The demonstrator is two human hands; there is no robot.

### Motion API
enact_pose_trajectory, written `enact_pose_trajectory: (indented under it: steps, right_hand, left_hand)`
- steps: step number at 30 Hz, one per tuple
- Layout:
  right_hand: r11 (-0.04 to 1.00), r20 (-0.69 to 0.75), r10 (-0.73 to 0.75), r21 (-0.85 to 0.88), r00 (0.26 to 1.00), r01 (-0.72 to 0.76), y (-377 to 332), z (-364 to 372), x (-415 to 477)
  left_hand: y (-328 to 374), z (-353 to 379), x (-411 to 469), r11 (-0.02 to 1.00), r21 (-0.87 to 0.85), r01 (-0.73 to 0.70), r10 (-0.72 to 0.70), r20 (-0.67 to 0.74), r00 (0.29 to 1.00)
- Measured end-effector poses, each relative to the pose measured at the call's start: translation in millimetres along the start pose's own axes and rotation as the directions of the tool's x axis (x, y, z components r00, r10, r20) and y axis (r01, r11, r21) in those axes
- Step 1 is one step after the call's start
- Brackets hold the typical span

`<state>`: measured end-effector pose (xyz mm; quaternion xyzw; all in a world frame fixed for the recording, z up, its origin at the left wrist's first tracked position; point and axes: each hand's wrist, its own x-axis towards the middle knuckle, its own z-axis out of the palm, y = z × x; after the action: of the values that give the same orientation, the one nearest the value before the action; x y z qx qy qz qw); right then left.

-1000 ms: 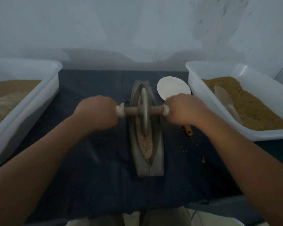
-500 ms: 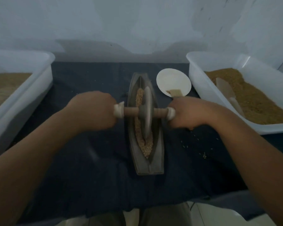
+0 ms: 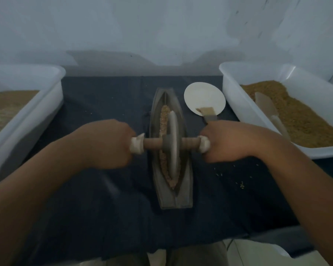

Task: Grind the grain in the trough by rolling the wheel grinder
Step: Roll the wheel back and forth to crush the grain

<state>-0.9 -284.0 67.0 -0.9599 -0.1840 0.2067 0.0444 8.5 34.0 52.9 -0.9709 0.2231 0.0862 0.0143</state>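
Both hands were wrapped around the axle ends of the wheel grinder point(image 3: 173, 144): left hand point(image 3: 106, 144), right hand point(image 3: 229, 143). Its disc stood midway along the trough point(image 3: 183, 196), on the grain point(image 3: 164, 120). Judged mid-roll; the next stroke would require even downward pressure.

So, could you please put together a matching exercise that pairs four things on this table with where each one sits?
Things
1. wheel grinder
2. round white dish
3. pale scoop
4. spilled grains

Places
A. lying inside the right tub
B. scattered on the dark cloth, nearer the person than the right tub
C. standing in the trough, with the left hand and right hand gripping its axle ends
D. on the cloth between the trough and the right tub

Pairs: 1-C, 2-D, 3-A, 4-B
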Motion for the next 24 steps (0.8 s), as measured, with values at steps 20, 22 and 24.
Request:
enact_pose_trajectory:
  steps: [20, 22, 24]
  right_hand:
    - [0.991, -0.091, 0.092, -0.09, 0.992, -0.101, 4, -16, 46]
    - [0.969, -0.336, 0.158, -0.128, 0.929, -0.211, 7, -27, 76]
    - [0.944, -0.486, 0.19, -0.147, 0.853, -0.295, 9, -34, 92]
  left_hand:
    - [-3, -5, 36, 0.997, 0.004, 0.083, -0.083, -0.058, 0.995]
    - [-4, -12, 64, 0.977, 0.022, 0.214, -0.204, -0.226, 0.953]
    - [-4, -19, 85, 0.961, -0.004, 0.277, -0.265, -0.299, 0.917]
